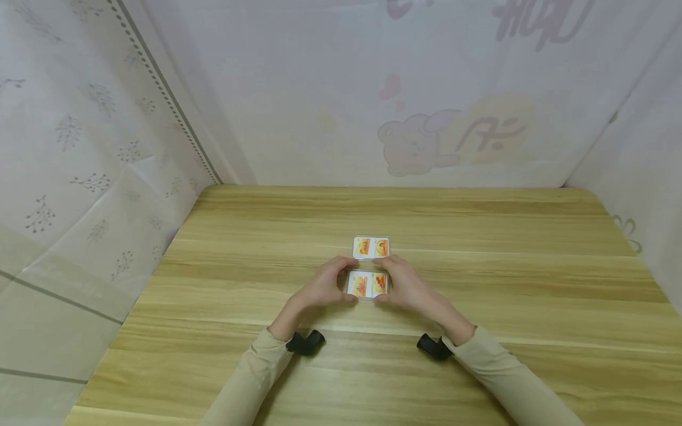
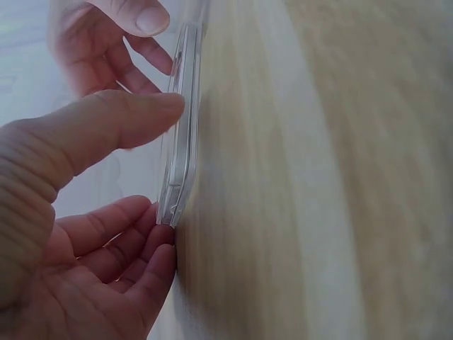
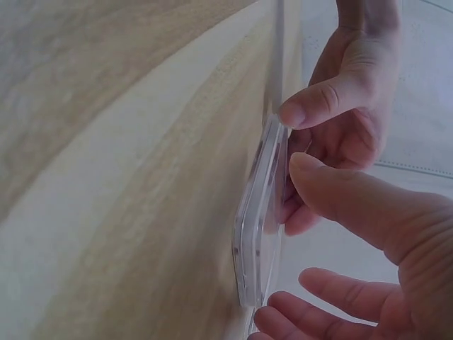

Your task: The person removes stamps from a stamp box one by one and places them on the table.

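Two flat, clear plastic cases lie one behind the other on the table, each with two orange-and-yellow stamp-like pictures side by side. The nearer case [image 1: 368,284] sits between both hands. My left hand [image 1: 323,286] holds its left side, thumb at the near edge and fingers round the far corner. On the opposite side my right hand [image 1: 409,287] holds it the same way. Seen edge-on in the left wrist view, the case [image 2: 182,127] shows a thick transparent rim. The farther case [image 1: 371,247] lies just beyond the fingertips.
The wood-grain table [image 1: 256,231] spreads out on all sides of the cases. A patterned cloth [image 1: 298,89] hangs behind it, with more cloth at the left and right. Black wrist mounts [image 1: 306,343] sit at both sleeve cuffs, close over the tabletop.
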`<state>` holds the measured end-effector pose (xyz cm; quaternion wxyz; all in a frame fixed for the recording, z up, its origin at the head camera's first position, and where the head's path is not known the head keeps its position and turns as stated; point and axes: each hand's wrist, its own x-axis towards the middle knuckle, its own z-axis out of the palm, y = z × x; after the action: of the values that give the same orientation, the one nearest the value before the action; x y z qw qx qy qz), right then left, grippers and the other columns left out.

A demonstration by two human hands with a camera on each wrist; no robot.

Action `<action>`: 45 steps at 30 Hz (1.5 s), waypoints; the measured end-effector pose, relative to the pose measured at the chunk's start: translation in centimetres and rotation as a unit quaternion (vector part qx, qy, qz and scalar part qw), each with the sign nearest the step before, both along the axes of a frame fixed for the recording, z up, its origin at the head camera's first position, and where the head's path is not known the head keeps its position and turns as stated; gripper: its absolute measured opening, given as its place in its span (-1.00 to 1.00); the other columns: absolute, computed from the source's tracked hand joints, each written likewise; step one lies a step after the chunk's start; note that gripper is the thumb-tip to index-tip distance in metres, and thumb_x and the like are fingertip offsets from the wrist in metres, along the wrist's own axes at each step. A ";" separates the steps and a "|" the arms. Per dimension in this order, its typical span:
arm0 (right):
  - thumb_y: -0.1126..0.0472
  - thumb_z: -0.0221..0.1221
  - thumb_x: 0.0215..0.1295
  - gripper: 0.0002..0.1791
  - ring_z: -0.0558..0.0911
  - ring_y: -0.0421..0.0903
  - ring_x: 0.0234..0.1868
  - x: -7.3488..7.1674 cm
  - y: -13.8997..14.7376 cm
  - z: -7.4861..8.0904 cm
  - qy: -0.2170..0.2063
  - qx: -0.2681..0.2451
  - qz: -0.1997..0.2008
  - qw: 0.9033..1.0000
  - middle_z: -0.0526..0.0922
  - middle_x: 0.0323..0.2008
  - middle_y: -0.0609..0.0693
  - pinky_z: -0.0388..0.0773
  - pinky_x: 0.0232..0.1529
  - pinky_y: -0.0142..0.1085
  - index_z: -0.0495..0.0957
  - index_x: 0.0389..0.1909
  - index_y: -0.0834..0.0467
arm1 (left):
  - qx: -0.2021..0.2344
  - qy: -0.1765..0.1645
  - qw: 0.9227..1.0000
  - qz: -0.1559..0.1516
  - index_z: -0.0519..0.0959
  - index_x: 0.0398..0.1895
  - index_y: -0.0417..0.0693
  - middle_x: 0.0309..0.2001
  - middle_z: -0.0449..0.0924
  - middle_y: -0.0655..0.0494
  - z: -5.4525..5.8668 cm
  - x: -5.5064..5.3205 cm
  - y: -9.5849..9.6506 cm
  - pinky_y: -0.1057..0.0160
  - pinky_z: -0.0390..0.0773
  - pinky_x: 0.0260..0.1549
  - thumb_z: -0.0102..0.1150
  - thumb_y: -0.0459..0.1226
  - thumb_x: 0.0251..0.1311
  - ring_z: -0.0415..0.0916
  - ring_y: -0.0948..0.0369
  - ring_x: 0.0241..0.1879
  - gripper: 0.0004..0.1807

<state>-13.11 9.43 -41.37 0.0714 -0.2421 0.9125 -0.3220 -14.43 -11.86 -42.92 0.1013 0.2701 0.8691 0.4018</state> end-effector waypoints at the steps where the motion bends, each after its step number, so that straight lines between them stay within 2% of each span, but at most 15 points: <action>1: 0.27 0.49 -0.19 -0.19 0.46 0.14 0.08 0.0 -0.1 0.0 -0.001 0.002 0.003 1.000 0.48 0.07 0.24 0.44 0.08 -0.04 0.38 0.16 0.37 | -0.002 0.002 1.000 -0.001 0.40 0.10 -0.37 0.04 0.46 -0.14 0.0 0.0 0.0 0.08 0.37 0.13 0.48 -0.45 -0.26 0.40 0.02 0.06 -0.27; 17: 0.32 0.48 -0.18 -0.27 0.45 0.05 -0.01 -0.3 -0.6 0.0 -0.015 0.017 0.011 1.000 0.48 -0.01 0.18 0.47 0.00 -0.11 0.42 0.09 0.37 | -0.019 0.020 1.000 -0.005 0.41 0.08 -0.36 0.03 0.47 -0.13 0.3 -0.2 0.3 0.07 0.37 0.12 0.48 -0.48 -0.28 0.41 0.01 0.06 -0.28; 32: 0.31 0.48 -0.19 -0.33 0.40 0.01 -0.10 -0.3 -0.9 -0.2 -0.009 0.042 0.011 0.999 0.49 -0.10 0.14 0.46 -0.12 -0.19 0.47 0.03 0.38 | -0.023 0.016 1.000 -0.002 0.41 0.07 -0.34 0.02 0.47 -0.11 0.2 0.0 0.3 0.06 0.37 0.12 0.48 -0.48 -0.29 0.40 0.02 0.05 -0.29; 36: 0.32 0.48 -0.20 -0.34 0.40 0.01 -0.11 -0.3 -0.9 -0.3 -0.008 0.042 0.009 0.999 0.49 -0.13 0.13 0.45 -0.13 -0.19 0.48 0.01 0.39 | -0.024 0.022 0.999 -0.007 0.41 0.07 -0.35 0.02 0.46 -0.12 0.2 0.1 0.3 0.06 0.38 0.11 0.48 -0.48 -0.29 0.41 0.01 0.05 -0.29; 45: 0.32 0.46 -0.19 -0.35 0.40 0.04 -0.09 -0.1 -1.0 -0.2 -0.005 0.038 0.011 0.999 0.48 -0.10 0.15 0.44 -0.09 -0.18 0.48 0.01 0.41 | -0.020 0.009 1.000 -0.007 0.40 0.07 -0.36 0.03 0.45 -0.12 0.1 0.1 0.2 0.06 0.35 0.14 0.47 -0.48 -0.28 0.39 0.01 0.07 -0.29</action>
<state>-13.21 8.41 -41.54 0.0887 -0.2473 0.9210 -0.2877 -14.37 -11.62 -42.84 0.1017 0.2776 0.8762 0.3807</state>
